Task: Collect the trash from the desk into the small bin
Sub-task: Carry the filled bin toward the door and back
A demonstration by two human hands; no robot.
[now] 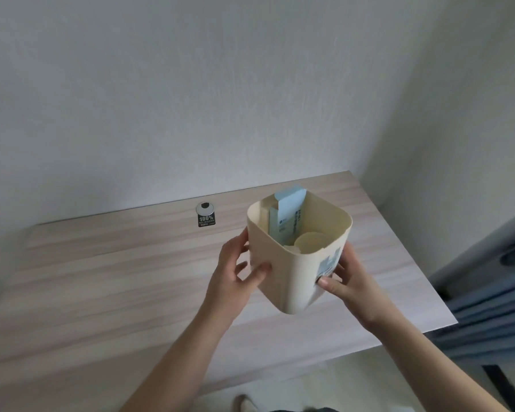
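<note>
Bin (283,281), small and cream-coloured, is up off the desk (101,292), tilted toward the camera and clasped between both hands. Left hand (235,272) presses its open palm and spread fingers on the bin's left wall; right hand (347,281) cups the right wall, thumb across a printed label there. Inside the bin, a pale blue carton (287,215) stands against the far wall, a round tan disc (309,242) lies beside it. Outward from the bin, the desktop shows no loose trash, only a cable grommet (205,207) with a black sticker (206,220) to the bin's far left. Collection looks finished, I'd say; next comes setting the bin down level, gently, so nothing tips out.
</note>
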